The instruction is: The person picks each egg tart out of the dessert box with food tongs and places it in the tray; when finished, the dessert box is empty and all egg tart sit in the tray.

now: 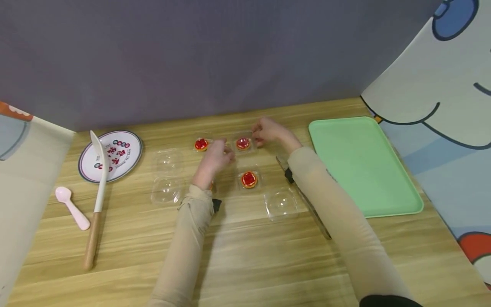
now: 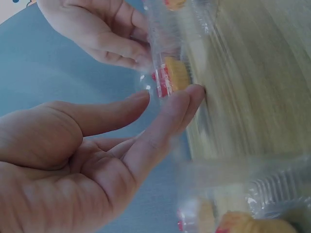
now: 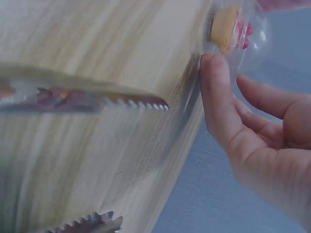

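A small red-topped toy tart [image 1: 243, 143] sits in a clear plastic box, under a domed lid [image 3: 262, 36], at the back middle of the table. My left hand [image 1: 216, 158] is at the box's left side. In the left wrist view its thumb and straight fingers stand apart, fingertips right at the box edge. My right hand [image 1: 268, 131] is at the opposite side, fingers extended and thumb apart, with the fingertips at the box's corner in the right wrist view. Another tart [image 1: 201, 144] lies behind the left hand, and a third tart [image 1: 249, 179] lies nearer me.
Clear empty plastic packaging [image 1: 166, 192] lies at left, with another clear piece [image 1: 281, 204] at right. Metal tongs [image 1: 316, 217] with toothed tips lie partly under my right arm. A green tray [image 1: 364, 166] stands right; a plate [image 1: 128, 151], a long-handled spatula [image 1: 100, 192] and a pink spoon [image 1: 73, 208] lie left.
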`<state>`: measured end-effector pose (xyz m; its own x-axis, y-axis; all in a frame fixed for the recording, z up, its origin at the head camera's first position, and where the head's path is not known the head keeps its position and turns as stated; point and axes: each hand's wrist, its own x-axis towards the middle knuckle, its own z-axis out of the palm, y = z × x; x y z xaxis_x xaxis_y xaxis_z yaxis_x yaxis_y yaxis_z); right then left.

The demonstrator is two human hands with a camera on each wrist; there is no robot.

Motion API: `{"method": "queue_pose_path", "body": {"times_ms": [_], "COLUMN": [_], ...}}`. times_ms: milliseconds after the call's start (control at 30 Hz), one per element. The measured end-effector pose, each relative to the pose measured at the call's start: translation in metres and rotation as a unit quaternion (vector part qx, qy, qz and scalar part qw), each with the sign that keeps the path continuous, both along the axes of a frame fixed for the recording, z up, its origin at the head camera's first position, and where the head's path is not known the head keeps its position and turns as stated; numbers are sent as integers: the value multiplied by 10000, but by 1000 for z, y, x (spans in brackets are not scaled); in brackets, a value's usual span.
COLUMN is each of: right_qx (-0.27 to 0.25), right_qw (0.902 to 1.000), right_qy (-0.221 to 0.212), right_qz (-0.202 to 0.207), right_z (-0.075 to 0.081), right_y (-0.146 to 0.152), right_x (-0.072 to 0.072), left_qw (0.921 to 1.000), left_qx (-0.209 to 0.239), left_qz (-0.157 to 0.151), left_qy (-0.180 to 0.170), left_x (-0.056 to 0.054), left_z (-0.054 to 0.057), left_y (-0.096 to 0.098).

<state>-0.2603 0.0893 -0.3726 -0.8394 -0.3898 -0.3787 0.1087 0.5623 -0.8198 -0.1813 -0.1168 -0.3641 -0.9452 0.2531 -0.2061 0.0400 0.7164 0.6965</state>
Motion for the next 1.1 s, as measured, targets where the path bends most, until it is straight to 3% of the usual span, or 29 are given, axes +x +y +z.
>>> {"method": "queue_pose_path", "body": {"times_ms": [300, 433, 833, 1100], "right_qx": [-608, -663, -469, -545], "right_qw": [9971, 9964, 9969, 9964], "right_qy": [-269, -340, -362, -331], "right_qz": [-366, -408, -509, -554], "right_z": [-2, -3, -1, 1], "right_y": [1, 1, 1, -1], "right_x": [8, 9, 14, 14], "left_qw": [9940, 9918, 9927, 9959], "left_qx": [895, 992, 963, 746], "left_qz": [331, 364, 411, 433], "left_qy": [-542, -724, -605, -264], "left_x": [-6, -7, -6, -7], "left_z": [-4, -5, -7, -10], "left_y": [-1, 3, 7, 5]}}
